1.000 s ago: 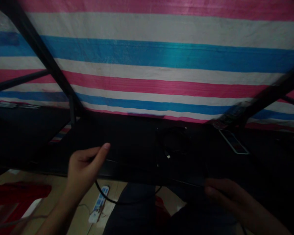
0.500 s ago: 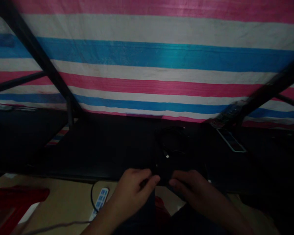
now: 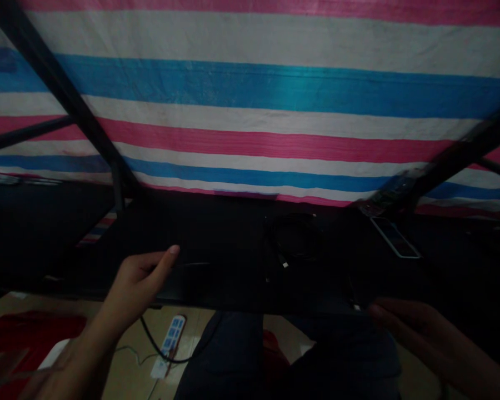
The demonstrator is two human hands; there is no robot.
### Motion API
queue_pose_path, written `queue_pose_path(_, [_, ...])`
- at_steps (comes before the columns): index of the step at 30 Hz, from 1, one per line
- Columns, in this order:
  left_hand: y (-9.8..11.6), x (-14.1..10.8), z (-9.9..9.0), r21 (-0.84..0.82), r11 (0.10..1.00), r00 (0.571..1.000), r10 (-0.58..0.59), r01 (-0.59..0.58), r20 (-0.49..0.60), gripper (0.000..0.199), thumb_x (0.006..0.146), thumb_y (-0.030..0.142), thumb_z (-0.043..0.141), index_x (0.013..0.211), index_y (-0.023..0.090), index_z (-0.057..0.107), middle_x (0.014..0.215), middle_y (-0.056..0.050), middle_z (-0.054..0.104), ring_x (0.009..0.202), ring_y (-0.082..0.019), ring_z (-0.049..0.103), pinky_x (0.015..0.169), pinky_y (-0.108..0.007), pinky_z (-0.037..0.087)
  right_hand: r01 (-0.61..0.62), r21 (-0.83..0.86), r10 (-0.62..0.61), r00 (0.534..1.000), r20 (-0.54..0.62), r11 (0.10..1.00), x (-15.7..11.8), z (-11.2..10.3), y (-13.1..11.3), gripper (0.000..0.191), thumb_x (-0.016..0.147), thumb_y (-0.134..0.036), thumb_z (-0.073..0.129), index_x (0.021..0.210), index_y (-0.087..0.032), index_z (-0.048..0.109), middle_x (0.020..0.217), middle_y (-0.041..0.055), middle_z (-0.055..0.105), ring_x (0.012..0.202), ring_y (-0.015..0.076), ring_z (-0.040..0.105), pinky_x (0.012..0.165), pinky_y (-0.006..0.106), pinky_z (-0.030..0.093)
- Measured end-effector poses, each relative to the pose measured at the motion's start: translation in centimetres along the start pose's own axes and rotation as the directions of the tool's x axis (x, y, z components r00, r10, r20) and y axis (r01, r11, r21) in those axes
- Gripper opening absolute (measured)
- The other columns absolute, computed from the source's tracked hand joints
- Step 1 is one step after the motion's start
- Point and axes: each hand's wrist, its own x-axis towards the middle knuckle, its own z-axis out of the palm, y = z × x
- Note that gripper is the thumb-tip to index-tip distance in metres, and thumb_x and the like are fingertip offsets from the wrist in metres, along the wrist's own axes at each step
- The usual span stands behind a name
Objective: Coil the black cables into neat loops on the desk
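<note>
My left hand is over the front left part of the black tabletop, thumb pressed onto the fingers. From its fingertips a thin dark strand, seemingly a cable, runs right; the picture is too dark to show its whole length. At the front edge on the right, my right hand is closed in a pinch, and what it holds, if anything, is lost in shadow. Just left of those fingers lies a small pale plug. A coiled black cable with a white-tipped plug rests between the hands, touched by neither.
A phone lies at the right, near a clear plastic package. Dark metal posts slant up before a striped sheet. Below the edge are a power strip, a hanging black cord and something red.
My hands, close together at the front edge before, have spread apart: the left went left and farther onto the table, the right went right. A thin strand now shows at the left fingertips.
</note>
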Motion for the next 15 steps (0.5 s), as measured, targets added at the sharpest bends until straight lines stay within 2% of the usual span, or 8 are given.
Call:
queue_pose_path(3, [1.6,0.7,1.6,0.013,0.99,0.967,0.131,-0.137,0.218,0.044,0.094,0.05,0.045,0.063,0.02,0.054,0.056,0.003,0.049,0.052,-0.012,0.046,0.051,-0.024,0.033,0.035,-0.019,-0.032,0.989,0.147,0.999,0.4,0.7,-2.0,0.051,0.079,-0.07,0.059,0.067,-0.022,0.071,0.064,0.0044,0.068,0.059,0.0181,0.063,0.051,0.023,0.049])
queue_pose_path(6, [4.6,-0.1,4.3,-0.04,0.974,0.912,0.222,-0.222,0.345,0.04,0.098,0.045,0.038,0.075,0.02,0.059,0.062,0.003,0.054,0.056,-0.012,0.051,0.055,-0.024,0.035,0.13,-0.012,-0.118,0.932,0.343,0.991,0.6,2.6,-5.2,0.05,0.09,-0.06,0.051,0.063,-0.021,0.067,0.06,0.0024,0.064,0.056,0.0147,0.059,0.051,0.022,0.044])
queue_pose_path(7, [5.7,-0.8,5.5,-0.071,0.969,0.894,0.246,-0.237,0.373,0.039,0.099,0.043,0.038,0.077,0.02,0.059,0.062,0.003,0.055,0.056,-0.012,0.051,0.055,-0.024,0.034,0.162,-0.003,-0.149,0.915,0.375,0.987,0.6,3.4,-6.3,0.048,0.093,-0.055,0.048,0.065,-0.021,0.067,0.061,0.0019,0.064,0.057,0.0143,0.059,0.053,0.022,0.044])
queue_pose_path(10, [8.2,-3.2,9.2,-0.207,0.937,0.817,0.347,-0.281,0.461,0.04,0.098,0.042,0.044,0.067,0.019,0.056,0.06,0.002,0.053,0.057,-0.012,0.051,0.054,-0.024,0.032,0.228,0.039,-0.227,0.91,0.348,0.973,0.7,5.3,-8.7,0.041,0.097,-0.046,0.046,0.073,-0.021,0.068,0.068,0.002,0.066,0.065,0.0151,0.061,0.062,0.024,0.047])
queue_pose_path(11, [8.6,-3.7,10.1,-0.243,0.932,0.816,0.355,-0.269,0.457,0.039,0.096,0.042,0.048,0.066,0.019,0.056,0.059,0.002,0.052,0.056,-0.011,0.049,0.052,-0.024,0.031,0.234,0.059,-0.24,0.907,0.347,0.97,0.7,5.6,-9.1,0.04,0.097,-0.045,0.046,0.075,-0.021,0.069,0.069,0.0022,0.066,0.067,0.0154,0.062,0.063,0.024,0.047])
queue_pose_path(13, [8.4,-3.9,10.8,-0.279,0.93,0.854,0.337,-0.238,0.397,0.047,0.095,0.043,0.05,0.054,0.019,0.046,0.05,0.004,0.04,0.049,-0.009,0.039,0.048,-0.024,0.026,0.214,0.091,-0.232,0.9,0.368,0.973,0.6,5.7,-8.8,0.042,0.096,-0.048,0.045,0.075,-0.022,0.069,0.072,0.0028,0.068,0.069,0.0162,0.063,0.063,0.024,0.049])
queue_pose_path(15, [7.2,-3.2,9.9,-0.267,0.941,0.913,0.285,-0.208,0.293,0.054,0.093,0.044,0.05,0.047,0.02,0.034,0.046,0.006,0.027,0.045,-0.008,0.028,0.045,-0.025,0.021,0.17,0.104,-0.197,0.91,0.366,0.98,0.4,5.2,-7.3,0.045,0.096,-0.053,0.044,0.075,-0.023,0.071,0.075,0.0037,0.07,0.071,0.0173,0.065,0.062,0.024,0.051])
